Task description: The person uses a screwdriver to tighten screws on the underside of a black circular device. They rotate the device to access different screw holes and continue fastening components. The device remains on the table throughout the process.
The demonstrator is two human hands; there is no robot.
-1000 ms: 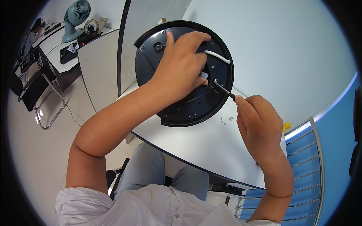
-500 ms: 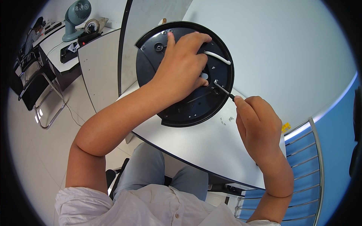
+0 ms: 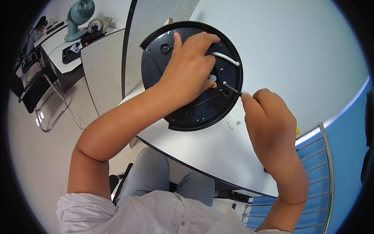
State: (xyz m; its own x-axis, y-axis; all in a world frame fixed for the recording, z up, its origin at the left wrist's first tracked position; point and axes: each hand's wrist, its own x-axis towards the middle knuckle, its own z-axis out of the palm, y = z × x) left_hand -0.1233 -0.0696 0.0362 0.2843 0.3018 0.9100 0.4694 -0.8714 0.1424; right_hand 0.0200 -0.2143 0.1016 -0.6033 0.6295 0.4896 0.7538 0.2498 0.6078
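A black round plastic base (image 3: 156,68) with a notched left rim stands tilted over the white tabletop (image 3: 206,156). Spread across its face is my left hand (image 3: 191,64), thumb and fingertips pressing around the middle and holding it. My right hand (image 3: 270,119) grips a screwdriver (image 3: 233,89) whose handle is mostly hidden in the fist. The metal shaft points up and left, its tip at a small bright screw (image 3: 224,83) right of the base's central hole. A white cable (image 3: 226,58) curves out beside my left fingers.
Several loose screws (image 3: 238,123) lie on the tabletop below the base's right edge. A grey partition (image 3: 156,19) rises behind. Right of the table stands a metal railing (image 3: 330,163). At far left are a desk fan (image 3: 80,17) and a black chair (image 3: 41,87).
My right hand has risen slightly and turned, with the screwdriver's tip staying by the same screw. The base and my left hand have shifted very slightly right.
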